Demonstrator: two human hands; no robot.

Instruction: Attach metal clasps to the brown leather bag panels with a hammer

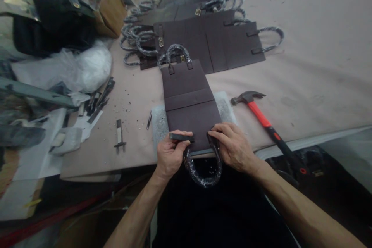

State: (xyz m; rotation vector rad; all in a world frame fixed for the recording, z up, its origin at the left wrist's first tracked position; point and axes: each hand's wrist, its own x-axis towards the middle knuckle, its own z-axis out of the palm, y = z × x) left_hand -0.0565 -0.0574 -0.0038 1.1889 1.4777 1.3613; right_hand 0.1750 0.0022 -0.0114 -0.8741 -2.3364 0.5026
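Observation:
A dark brown bag panel [192, 120] lies flat across a pale slab [225, 108] at the table's front edge. My left hand [171, 153] is closed around a dark, narrow bar-shaped tool [180, 136], its tip by the left tab of the near handle. With thumb and fingers, my right hand [232, 145] pinches the right tab of that plastic-wrapped handle [205, 181], which hangs over the edge. At the panel's far end a second wrapped handle [178, 48] is attached. To the right rests a hammer [258, 114] with a red and black grip.
More brown panels [186, 37] with wrapped handles are piled at the back. Left of me lie a pronged metal tool [119, 137], a small thin tool [149, 120] and several dark tools [100, 99]. A cardboard box [112, 9] and plastic bags [93, 66] crowd the left side.

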